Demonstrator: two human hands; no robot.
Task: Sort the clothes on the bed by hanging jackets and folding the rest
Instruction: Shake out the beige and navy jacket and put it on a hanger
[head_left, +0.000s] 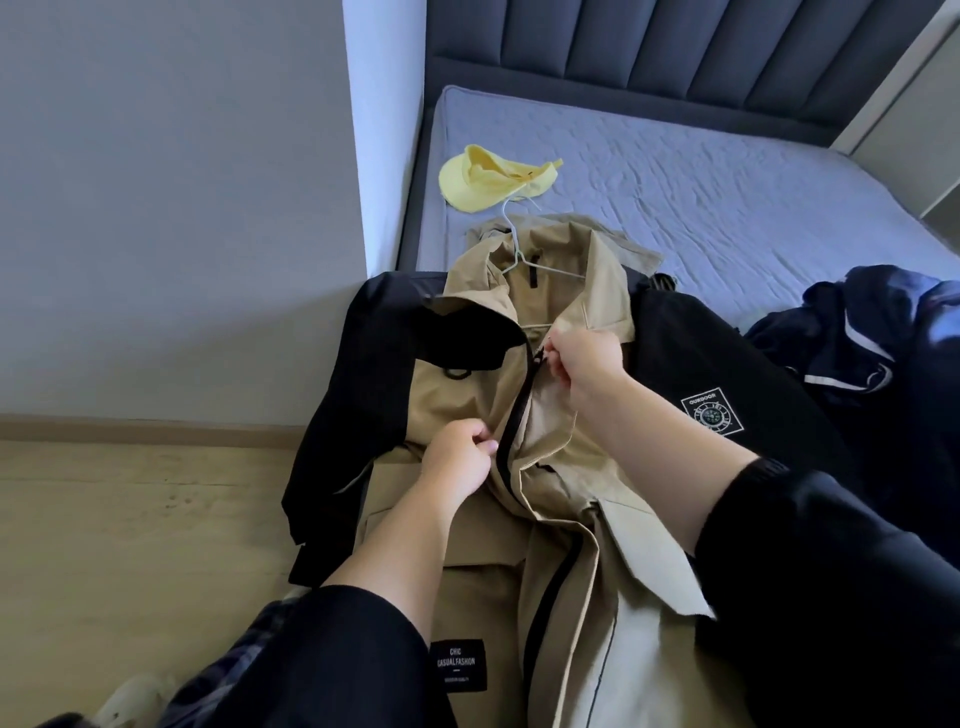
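A khaki and black jacket (457, 395) lies front-up on the near edge of the bed, with a white wire hanger (519, 254) inside its collar. Its black zipper (514, 415) runs down the middle and is partly closed. My left hand (460, 460) pinches the khaki fabric just left of the zipper at chest height. My right hand (584, 364) pinches the zipper pull near the collar. A dark navy garment (872, 332) with white stripes is bunched at the right of the bed.
A yellow cap (493, 176) lies on the grey mattress (727, 182) beyond the jacket. A padded dark headboard (675, 52) stands at the far end. A grey wall (182, 208) and wooden floor (130, 519) are to the left.
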